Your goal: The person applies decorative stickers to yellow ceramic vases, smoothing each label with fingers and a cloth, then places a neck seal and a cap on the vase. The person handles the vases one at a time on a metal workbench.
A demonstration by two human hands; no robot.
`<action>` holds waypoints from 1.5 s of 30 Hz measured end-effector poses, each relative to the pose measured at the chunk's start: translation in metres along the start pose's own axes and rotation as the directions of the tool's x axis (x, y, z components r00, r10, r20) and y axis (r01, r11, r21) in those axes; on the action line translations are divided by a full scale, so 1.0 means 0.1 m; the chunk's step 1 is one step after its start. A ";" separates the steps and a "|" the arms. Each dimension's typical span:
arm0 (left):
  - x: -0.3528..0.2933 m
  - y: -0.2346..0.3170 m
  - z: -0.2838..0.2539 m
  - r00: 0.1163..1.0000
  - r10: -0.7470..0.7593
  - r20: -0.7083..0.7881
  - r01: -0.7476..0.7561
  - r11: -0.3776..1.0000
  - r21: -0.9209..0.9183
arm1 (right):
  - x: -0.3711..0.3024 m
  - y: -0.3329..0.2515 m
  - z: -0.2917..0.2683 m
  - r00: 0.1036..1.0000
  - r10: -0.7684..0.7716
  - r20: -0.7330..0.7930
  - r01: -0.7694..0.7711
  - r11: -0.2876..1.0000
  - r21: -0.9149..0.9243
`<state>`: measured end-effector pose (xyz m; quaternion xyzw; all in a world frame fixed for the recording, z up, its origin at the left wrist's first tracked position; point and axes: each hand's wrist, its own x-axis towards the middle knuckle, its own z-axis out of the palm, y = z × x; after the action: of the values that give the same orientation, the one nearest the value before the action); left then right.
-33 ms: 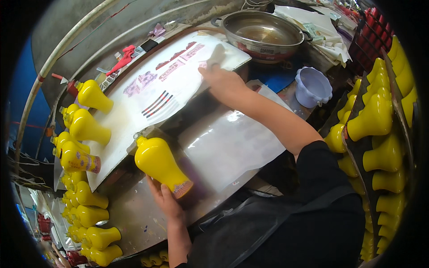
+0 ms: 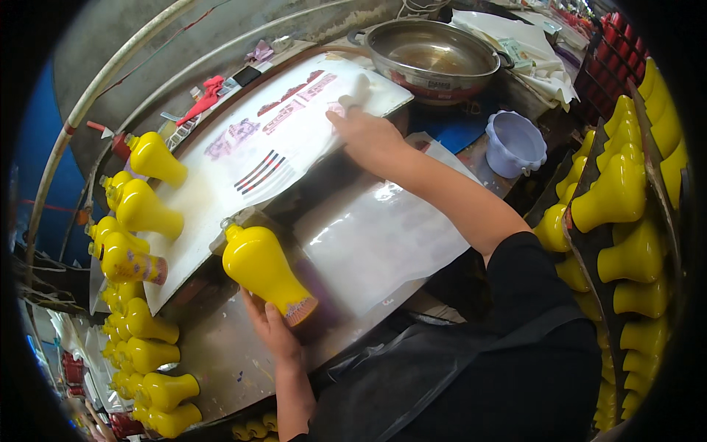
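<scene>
A glossy yellow vase-shaped bottle (image 2: 258, 258) leans at a slant on the low work surface, its narrow neck toward the board and a patterned band round its foot. My left hand (image 2: 274, 324) is closed round its lower side, fingers partly hidden beneath it. Farther off, my right hand (image 2: 364, 136) reaches over the right part of the white board (image 2: 199, 180). Its fingers are pinched together at a pale, blurred piece (image 2: 359, 90) that I cannot make out. Printed decals lie on the board: purplish patterns (image 2: 232, 138), red strips (image 2: 291, 92) and dark stripes (image 2: 259, 171).
Yellow bottles (image 2: 147, 210) line the board's left edge, and more fill the rack (image 2: 618, 191) at the right. A metal basin (image 2: 434, 55) of liquid stands at the back, with a lilac pot (image 2: 515, 144) nearer. Translucent sheeting (image 2: 383, 243) covers the middle.
</scene>
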<state>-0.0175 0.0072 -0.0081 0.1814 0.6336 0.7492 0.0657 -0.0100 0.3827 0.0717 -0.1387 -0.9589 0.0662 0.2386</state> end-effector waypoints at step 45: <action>-0.23 1.14 0.31 0.996 -0.061 0.069 0.070 0.989 -0.132 | -0.99 -1.72 -0.86 0.928 -0.257 0.269 -0.123 0.470 0.874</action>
<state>0.0298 0.0069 0.1029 0.1800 0.5850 0.7812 0.1229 0.0745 0.1949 0.1365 0.0569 -0.8185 0.5635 0.0962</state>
